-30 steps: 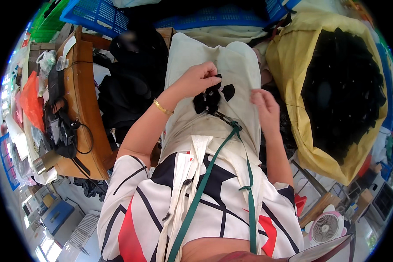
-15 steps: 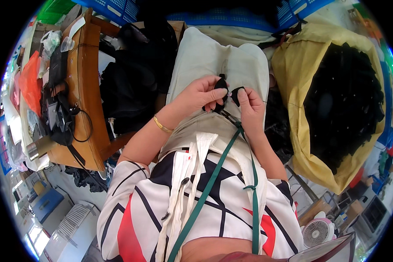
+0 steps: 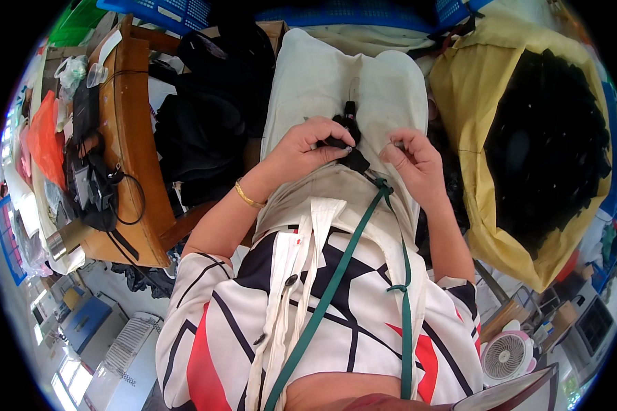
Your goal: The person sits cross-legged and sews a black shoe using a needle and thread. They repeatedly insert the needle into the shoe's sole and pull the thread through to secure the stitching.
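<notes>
My left hand (image 3: pixel 314 145) pinches a small black piece of fabric (image 3: pixel 336 142) between thumb and fingertips, low over my lap. Just beyond it lies a fluffy black piece (image 3: pixel 348 125), and another flat black piece (image 3: pixel 355 162) shows beneath the hand. To the right, my right hand (image 3: pixel 415 161) is raised a little apart from the black pieces. Its thumb and fingers are drawn together; whatever they may hold is too small to make out. A green strap (image 3: pixel 346 257) around my neck runs down to a knot near the black pieces; what hangs there is partly hidden.
A cream apron cloth (image 3: pixel 308 75) covers my lap. At right stands a yellow sack (image 3: pixel 469 123) full of black pieces. Dark fabric (image 3: pixel 212 123) is heaped at left beside a wooden table (image 3: pixel 134 151). Blue crates (image 3: pixel 349 15) are at the far edge; a pink fan (image 3: pixel 507 355) stands lower right.
My right hand has let go of the black piece and moved right, away from the left hand. The left hand still pinches black fabric. The whole view has shifted slightly.
</notes>
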Demonstrator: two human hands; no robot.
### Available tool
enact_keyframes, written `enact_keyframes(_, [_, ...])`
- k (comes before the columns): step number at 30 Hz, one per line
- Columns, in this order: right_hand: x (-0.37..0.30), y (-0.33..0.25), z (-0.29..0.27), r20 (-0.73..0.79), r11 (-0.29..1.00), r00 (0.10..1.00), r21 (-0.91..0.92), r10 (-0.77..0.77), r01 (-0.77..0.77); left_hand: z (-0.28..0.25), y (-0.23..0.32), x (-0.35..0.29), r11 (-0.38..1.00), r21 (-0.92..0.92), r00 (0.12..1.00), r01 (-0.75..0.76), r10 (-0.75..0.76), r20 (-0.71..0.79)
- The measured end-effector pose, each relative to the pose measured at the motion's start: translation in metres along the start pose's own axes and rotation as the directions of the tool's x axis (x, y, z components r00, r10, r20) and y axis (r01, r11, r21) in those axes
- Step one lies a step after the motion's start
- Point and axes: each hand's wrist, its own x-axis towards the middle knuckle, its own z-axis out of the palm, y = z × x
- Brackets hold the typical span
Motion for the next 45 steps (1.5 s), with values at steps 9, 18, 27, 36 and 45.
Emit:
enact_keyframes(9, [-0.002, -0.032, -0.001, 0.313, 0.941, 0.939, -0.338, 0.140, -0.028, -0.002, 0.011, -0.001, 0.979, 0.130, 0.987, -0.154, 0.147, 0.067])
enact_keyframes(18, [-0.002, -0.029, -0.004, 0.344, 0.939, 0.936, -0.340, 0.072, 0.053, -0.002, 0.015, 0.000, 0.981, 0.118, 0.984, -0.156, 0.144, 0.101])
enact_keyframes(27, [-0.003, -0.031, -0.002, 0.396, 0.967, 0.915, -0.254, 0.076, 0.030, 0.003, 0.015, -0.005, 0.991, 0.039, 0.987, -0.131, 0.127, 0.095])
enact_keyframes(36, [-0.010, -0.012, 0.009, 0.385, 0.992, 0.915, -0.079, 0.124, -0.102, 0.010, 0.010, -0.015, 0.990, -0.088, 0.992, -0.114, 0.118, 0.049])
enact_keyframes(45, [-0.007, -0.020, 0.012, 0.408, 0.955, 0.863, -0.138, 0.298, -0.264, 0.009, 0.014, -0.018, 0.994, -0.065, 0.991, -0.086, 0.092, 0.093])
